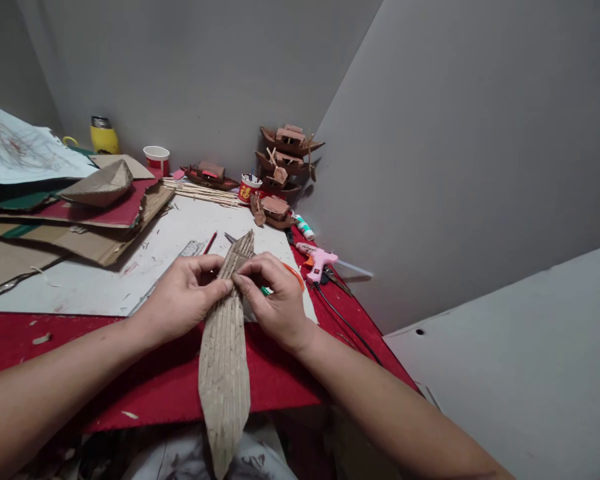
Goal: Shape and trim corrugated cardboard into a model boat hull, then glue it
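A long strip of corrugated cardboard, pointed at both ends with its ridges exposed, is held up over the table's front edge. My left hand grips its left side, thumb on top and fingers behind. On the right edge, my right hand pinches the cardboard between thumb and forefinger, close to the left thumb. Behind the strip's far tip lie scissors, their blade tip showing and an orange handle partly hidden by my right hand. A dark red pencil and a metal ruler lie to the left.
Several brown model boats are stacked at the back right. A pink glue gun and a glue bottle lie along the right. Stacked cardboard sheets fill the left, bearing a folded cardboard boat. Thin sticks lie behind, near a paper cup.
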Tool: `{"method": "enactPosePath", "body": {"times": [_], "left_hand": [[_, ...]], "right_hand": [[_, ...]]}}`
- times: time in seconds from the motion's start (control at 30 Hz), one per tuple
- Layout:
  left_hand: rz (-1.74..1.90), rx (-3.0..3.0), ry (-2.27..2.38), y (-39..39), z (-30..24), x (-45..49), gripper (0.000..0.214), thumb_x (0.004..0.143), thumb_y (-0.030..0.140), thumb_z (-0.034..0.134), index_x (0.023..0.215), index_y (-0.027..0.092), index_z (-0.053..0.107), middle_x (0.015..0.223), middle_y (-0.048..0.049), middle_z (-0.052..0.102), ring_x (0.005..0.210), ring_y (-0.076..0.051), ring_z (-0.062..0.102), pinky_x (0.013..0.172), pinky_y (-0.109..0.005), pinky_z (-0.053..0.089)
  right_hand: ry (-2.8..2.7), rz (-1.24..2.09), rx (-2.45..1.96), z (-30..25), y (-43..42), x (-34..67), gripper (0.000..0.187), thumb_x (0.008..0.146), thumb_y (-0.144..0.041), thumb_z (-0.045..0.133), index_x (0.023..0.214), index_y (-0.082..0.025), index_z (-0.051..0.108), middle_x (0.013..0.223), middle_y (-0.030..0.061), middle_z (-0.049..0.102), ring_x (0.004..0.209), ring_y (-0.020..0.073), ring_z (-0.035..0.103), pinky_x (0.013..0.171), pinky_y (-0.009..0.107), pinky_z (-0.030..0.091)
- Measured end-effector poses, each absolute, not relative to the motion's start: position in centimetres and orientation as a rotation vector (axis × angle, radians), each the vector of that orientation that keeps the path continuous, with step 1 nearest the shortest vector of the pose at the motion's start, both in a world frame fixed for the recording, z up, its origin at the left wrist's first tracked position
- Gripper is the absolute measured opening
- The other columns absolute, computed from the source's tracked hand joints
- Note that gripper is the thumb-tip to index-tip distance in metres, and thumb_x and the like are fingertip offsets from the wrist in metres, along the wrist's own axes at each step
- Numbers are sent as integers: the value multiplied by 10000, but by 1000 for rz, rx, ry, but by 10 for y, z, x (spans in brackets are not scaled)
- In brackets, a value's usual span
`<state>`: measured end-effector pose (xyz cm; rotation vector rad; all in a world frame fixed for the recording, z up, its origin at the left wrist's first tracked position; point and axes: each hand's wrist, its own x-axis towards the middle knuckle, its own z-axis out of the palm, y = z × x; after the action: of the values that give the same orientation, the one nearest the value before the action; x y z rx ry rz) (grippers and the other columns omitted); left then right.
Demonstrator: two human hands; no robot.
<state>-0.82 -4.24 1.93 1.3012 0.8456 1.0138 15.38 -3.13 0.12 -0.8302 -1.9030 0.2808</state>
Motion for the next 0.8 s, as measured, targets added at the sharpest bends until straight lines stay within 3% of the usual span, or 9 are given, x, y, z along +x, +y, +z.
{"method": "enactPosePath", "body": {"times": [0.23, 0.57, 0.8], "left_hand": [[972, 1194, 878, -38, 24, -10, 154, 698, 254, 682, 787, 132, 652, 672, 2, 665, 572, -116, 594, 560, -224, 477], [947, 1410, 987, -32, 14, -14, 183, 737, 322, 611, 713, 142, 588, 584, 27, 571, 504, -109, 515, 485, -217, 399], [1031, 1762, 1174, -44, 18, -6, 180, 777, 265, 532, 646, 145, 562, 595, 23, 529, 554, -109, 459, 501, -213, 343]], "right_hand": [[-1765, 443, -879, 2, -30, 161, 69, 870, -208, 547, 881, -190, 613, 764, 15, 593, 649, 124, 558, 598, 258, 462], [-2126, 84, -869, 6, -31, 163, 52, 860, -195, 574, 863, -190, 626, 769, 51, 664, 733, 167, 603, 683, 291, 485], [-2128, 54, -950, 5, -39, 158, 92, 871, -157, 539, 867, -178, 628, 784, 60, 683, 717, 166, 631, 670, 280, 497]]}}
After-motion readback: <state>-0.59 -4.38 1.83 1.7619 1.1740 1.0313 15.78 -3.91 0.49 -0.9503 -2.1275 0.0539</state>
